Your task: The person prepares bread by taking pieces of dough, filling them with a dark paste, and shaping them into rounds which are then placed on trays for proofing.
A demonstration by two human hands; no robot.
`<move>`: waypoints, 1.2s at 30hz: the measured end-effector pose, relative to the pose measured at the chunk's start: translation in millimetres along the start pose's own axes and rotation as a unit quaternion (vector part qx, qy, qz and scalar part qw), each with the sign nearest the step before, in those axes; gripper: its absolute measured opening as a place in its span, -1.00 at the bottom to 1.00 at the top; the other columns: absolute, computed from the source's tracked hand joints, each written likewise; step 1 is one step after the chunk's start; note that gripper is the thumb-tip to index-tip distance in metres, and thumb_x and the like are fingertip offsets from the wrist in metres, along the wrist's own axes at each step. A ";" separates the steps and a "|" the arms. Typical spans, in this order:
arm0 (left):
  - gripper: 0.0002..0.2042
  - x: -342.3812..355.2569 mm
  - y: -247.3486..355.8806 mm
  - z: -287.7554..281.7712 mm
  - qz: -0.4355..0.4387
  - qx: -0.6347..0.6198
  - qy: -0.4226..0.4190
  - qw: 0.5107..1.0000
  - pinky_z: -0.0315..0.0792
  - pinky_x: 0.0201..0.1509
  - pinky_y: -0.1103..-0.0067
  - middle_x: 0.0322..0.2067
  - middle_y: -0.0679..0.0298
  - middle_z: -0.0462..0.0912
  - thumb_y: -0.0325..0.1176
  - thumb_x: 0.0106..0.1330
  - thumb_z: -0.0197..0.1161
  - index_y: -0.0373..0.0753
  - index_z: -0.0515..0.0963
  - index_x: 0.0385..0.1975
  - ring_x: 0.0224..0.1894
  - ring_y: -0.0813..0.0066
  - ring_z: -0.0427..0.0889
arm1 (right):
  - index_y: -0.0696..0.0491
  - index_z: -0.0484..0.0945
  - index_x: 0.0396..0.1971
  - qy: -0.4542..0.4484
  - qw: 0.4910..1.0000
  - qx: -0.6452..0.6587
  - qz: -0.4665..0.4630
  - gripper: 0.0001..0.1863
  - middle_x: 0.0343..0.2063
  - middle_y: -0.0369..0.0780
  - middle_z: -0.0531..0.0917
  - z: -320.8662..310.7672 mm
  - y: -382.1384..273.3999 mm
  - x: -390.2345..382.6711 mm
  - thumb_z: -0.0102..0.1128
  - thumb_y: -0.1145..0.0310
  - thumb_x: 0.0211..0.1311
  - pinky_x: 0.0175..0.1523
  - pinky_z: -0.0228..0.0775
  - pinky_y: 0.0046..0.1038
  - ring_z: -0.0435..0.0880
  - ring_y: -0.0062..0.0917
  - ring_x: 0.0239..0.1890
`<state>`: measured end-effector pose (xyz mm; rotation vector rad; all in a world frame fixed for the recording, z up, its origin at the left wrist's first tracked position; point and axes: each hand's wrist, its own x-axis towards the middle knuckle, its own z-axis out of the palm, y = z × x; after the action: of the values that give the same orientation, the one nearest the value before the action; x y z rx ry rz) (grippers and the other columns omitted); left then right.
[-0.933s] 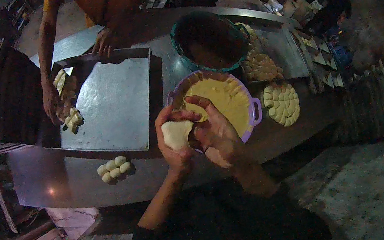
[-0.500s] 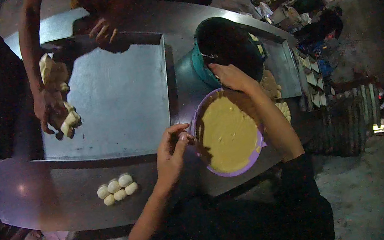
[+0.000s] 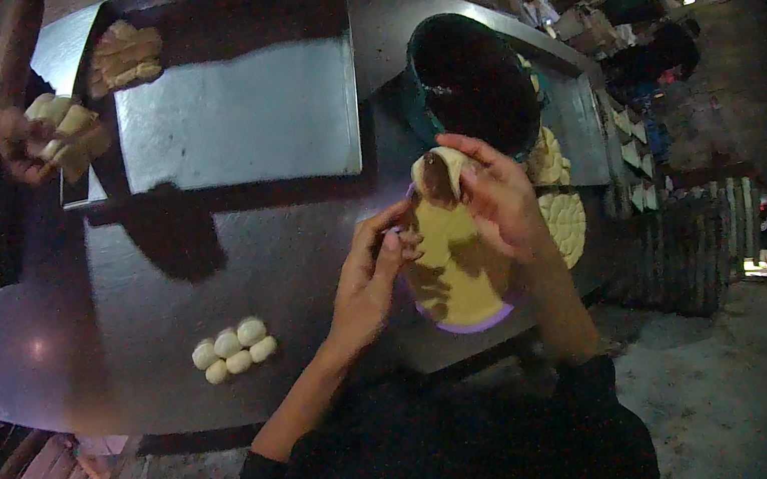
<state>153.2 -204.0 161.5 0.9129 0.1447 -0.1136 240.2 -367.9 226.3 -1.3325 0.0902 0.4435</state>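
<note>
My right hand [image 3: 498, 195] grips a flattened piece of pale dough [image 3: 454, 163] with a dark brown filling [image 3: 436, 178] on it. It is held over the far side of a purple-rimmed bowl [image 3: 479, 323] of smooth yellow mixture. Just left of the dough is my left hand [image 3: 370, 277], fingers loosely bent and apart, with nothing visible in them. Behind the bowl stands a green bucket [image 3: 425, 95], its inside dark. On the metal table [image 3: 148, 380], several pale dough balls [image 3: 233, 342] sit in a tight cluster to the left.
Across the table, another person's hand [image 3: 23, 147] carries joined dough pieces [image 3: 69, 130] beside a large metal tray [image 3: 242, 121]. A dough batch [image 3: 125, 57] lies in its far left corner. More dough pieces [image 3: 564, 224] lie right of the bowl.
My right hand has drawn back from the bucket rim, and the dough with brown filling now shows in it. The tray has shifted away. The other person's dough batch now rests in it.
</note>
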 end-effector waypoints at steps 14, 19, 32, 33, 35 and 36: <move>-0.66 -105.1 26.7 88.4 -0.129 -0.153 0.084 0.976 0.35 0.25 0.50 0.11 0.21 0.48 -0.25 0.46 0.12 -0.37 0.51 0.07 0.18 0.44 0.45 | 0.20 0.40 0.21 -0.134 0.951 -0.059 -0.271 -0.31 0.10 -0.16 0.49 -20.8 14.9 -144.1 0.44 0.30 0.09 0.19 0.47 -0.38 0.49 -0.40 0.17; -0.56 -139.5 7.2 111.1 0.048 0.067 -0.064 0.995 0.31 0.30 0.49 0.28 0.22 0.28 -0.45 0.29 0.31 -0.39 0.47 0.17 0.31 0.43 0.31 | 0.13 0.53 0.12 -0.057 0.782 -0.443 -0.435 -0.54 0.18 -0.06 0.40 -46.5 6.7 -194.8 0.26 0.61 0.18 0.15 0.53 -0.36 0.51 -0.20 0.18; -0.43 -208.6 -49.2 159.1 0.066 0.156 0.067 0.983 0.34 0.22 0.51 0.15 0.20 0.42 -0.01 0.36 0.24 -0.37 0.48 0.18 0.16 0.41 0.45 | 0.15 0.63 -0.11 -0.075 0.801 -0.377 -0.459 -0.73 0.04 0.00 0.59 -77.6 23.3 -267.0 0.35 0.44 0.18 0.11 0.49 -0.30 0.61 -0.21 0.07; -0.42 -210.9 -51.2 160.3 0.086 0.184 0.065 0.977 0.34 0.21 0.51 0.15 0.20 0.41 0.01 0.36 0.23 -0.37 0.47 0.19 0.16 0.41 0.45 | 0.17 0.63 -0.11 -0.074 0.796 -0.371 -0.472 -0.73 0.00 0.00 0.61 -80.6 26.2 -265.0 0.35 0.48 0.17 0.06 0.52 -0.34 0.64 -0.24 0.02; -0.40 -211.2 -53.6 162.7 0.133 0.242 0.046 0.960 0.34 0.21 0.51 0.15 0.19 0.41 0.02 0.37 0.21 -0.37 0.46 0.19 0.15 0.42 0.45 | 0.19 0.64 -0.13 -0.069 0.819 -0.316 -0.474 -0.75 -0.04 0.00 0.64 -87.3 34.3 -260.9 0.35 0.53 0.16 0.01 0.55 -0.36 0.67 -0.27 -0.03; -0.41 -210.8 -53.6 164.3 0.159 0.273 0.031 0.948 0.35 0.21 0.52 0.15 0.19 0.40 0.02 0.38 0.20 -0.37 0.45 0.20 0.15 0.43 0.46 | 0.19 0.64 -0.15 -0.067 0.846 -0.261 -0.460 -0.77 -0.05 0.00 0.65 -89.7 41.9 -258.4 0.35 0.55 0.16 0.00 0.56 -0.35 0.67 -0.26 -0.04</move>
<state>-50.2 -359.3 255.3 1.4825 0.0195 0.1866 5.8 -513.4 246.6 -1.6886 -0.8196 -0.2952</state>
